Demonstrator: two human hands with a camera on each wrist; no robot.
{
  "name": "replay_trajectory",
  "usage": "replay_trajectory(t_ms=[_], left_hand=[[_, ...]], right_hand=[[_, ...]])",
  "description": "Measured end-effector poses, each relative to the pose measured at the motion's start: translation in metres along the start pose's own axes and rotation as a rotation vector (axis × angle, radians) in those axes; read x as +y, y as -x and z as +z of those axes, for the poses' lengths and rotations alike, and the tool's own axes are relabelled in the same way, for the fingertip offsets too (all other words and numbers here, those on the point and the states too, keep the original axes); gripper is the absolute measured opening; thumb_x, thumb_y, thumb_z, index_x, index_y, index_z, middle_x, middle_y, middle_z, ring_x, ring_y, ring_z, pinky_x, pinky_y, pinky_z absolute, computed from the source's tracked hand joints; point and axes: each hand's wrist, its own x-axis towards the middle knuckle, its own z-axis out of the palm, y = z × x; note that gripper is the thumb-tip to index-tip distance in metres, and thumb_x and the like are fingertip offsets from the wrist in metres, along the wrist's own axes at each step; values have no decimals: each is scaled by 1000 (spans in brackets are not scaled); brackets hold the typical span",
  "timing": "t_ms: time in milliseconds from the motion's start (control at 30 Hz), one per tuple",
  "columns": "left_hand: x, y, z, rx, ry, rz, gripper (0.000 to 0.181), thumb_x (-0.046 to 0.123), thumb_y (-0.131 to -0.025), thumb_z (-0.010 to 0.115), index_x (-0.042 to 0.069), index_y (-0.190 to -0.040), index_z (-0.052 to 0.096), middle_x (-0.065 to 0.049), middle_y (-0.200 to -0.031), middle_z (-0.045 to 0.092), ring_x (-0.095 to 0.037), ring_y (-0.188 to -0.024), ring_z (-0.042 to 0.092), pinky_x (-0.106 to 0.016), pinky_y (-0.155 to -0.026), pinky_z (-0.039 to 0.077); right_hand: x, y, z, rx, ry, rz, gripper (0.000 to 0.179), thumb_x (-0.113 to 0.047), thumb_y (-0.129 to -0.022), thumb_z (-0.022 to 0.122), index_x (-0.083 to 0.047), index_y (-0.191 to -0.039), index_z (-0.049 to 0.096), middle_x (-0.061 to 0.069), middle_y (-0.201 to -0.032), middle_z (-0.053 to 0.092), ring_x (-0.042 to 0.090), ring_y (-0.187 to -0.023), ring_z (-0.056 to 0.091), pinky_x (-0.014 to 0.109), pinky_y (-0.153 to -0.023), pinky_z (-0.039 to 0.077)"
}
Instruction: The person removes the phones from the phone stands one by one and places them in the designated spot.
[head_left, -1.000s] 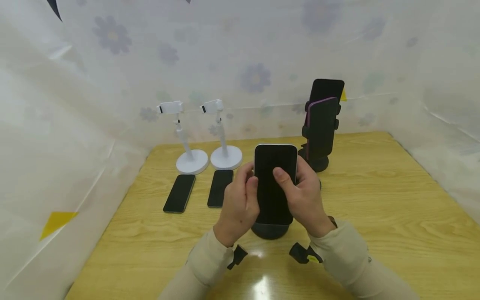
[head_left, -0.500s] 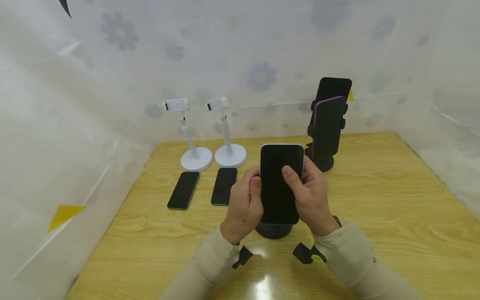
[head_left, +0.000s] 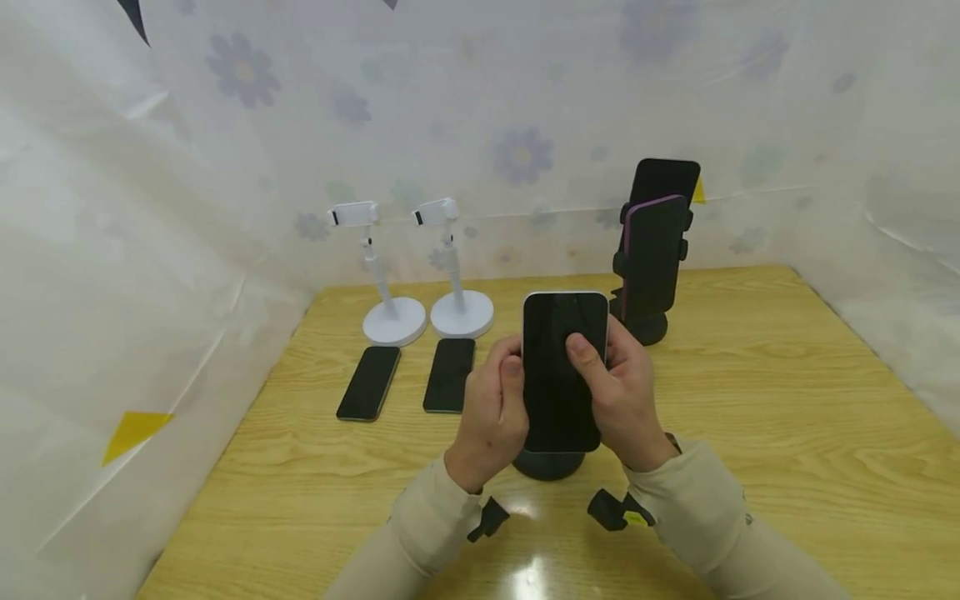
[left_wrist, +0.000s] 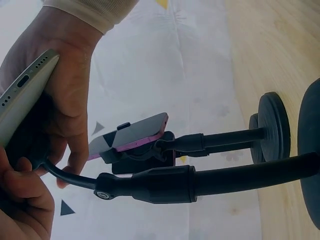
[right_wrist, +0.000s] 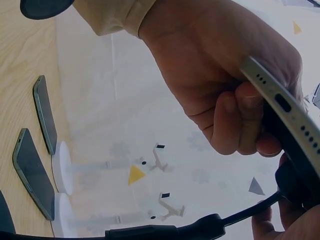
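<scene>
A smartphone (head_left: pixel 558 383) with a dark screen and pale edge stands upright between my hands, in front of a black phone stand (left_wrist: pixel 165 185). My left hand (head_left: pixel 489 417) grips its left edge, thumb along the side and fingers curled behind. The right hand (head_left: pixel 624 398) holds the opposite edge, its thumb lying on the screen. Both wrist views show the phone's bottom edge with its port, and the stand's black holder behind the phone. Whether the holder clamps the phone is hidden. Under the phone shows the stand's round base (head_left: pixel 549 467).
Two white phone stands (head_left: pixel 390 321) are at the back left. Two dark phones (head_left: pixel 369 383) lie flat before them. At the back right, black stands carry a purple-edged phone (head_left: pixel 652 258) and a black phone (head_left: pixel 666 177). A flowered sheet (head_left: pixel 521 154) surrounds the wooden table (head_left: pixel 787 400).
The head view has shifted slightly, so the scene sits a little further right in the frame. Both hands keep their hold on the phone with little visible movement.
</scene>
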Motion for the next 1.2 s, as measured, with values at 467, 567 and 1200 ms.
replay_trajectory(t_ms=[467,567,1200], left_hand=[[-1,0,3,50,22,60,30,13,-108,31,-4,-111,56,-19,-96,66,-24,-77,65,-30,-69,58],[-2,0,4,52,28,53,30,14,-109,31,-4,-110,56,-19,-95,66,-24,-76,64,-30,-68,58],[-5,1,5,63,46,45,28,12,-108,30,-3,-101,53,-14,-81,57,-20,-71,55,-27,-64,51]], right_hand=[[-1,-1,-1,-43,-68,-21,22,1,-101,47,-9,-111,64,-4,-94,75,9,-79,75,28,-68,61],[-1,-1,-1,-41,-64,-12,23,1,-101,47,-10,-112,64,-5,-95,75,9,-79,75,28,-68,61],[-1,1,1,-31,-69,14,23,0,-101,47,-10,-111,65,-4,-95,76,10,-79,75,29,-66,61]])
